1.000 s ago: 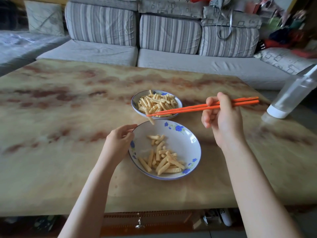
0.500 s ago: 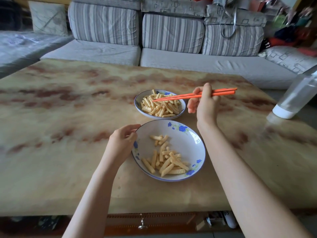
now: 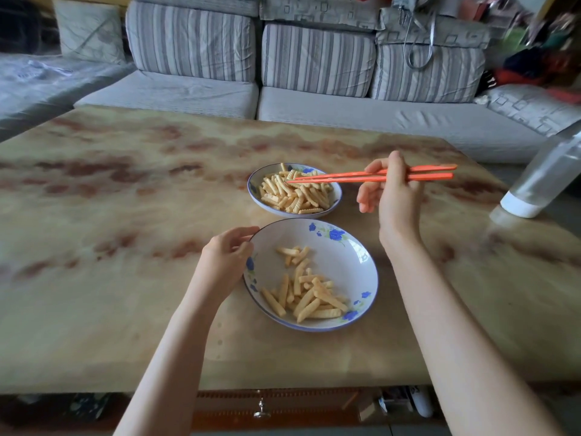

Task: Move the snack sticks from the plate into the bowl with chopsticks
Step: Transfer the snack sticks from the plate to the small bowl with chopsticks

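The right hand (image 3: 394, 199) gripped the chopsticks (image 3: 361, 177), tips over the snack sticks (image 3: 295, 195) on the far plate (image 3: 338, 198). The left hand (image 3: 224, 259), fingers (image 3: 240, 233) curled, held the rim of the bowl (image 3: 342, 265).

A marbled tan table (image 3: 125, 215) is occupying the foreground. A grey sofa (image 3: 377, 118) is standing behind it, and striped back cushions (image 3: 317, 58) are lining the sofa. A clear bottle (image 3: 547, 180) with a white cap is leaning tilted at the table's right edge. A metal drawer knob (image 3: 261, 410) is showing below the table's near edge.
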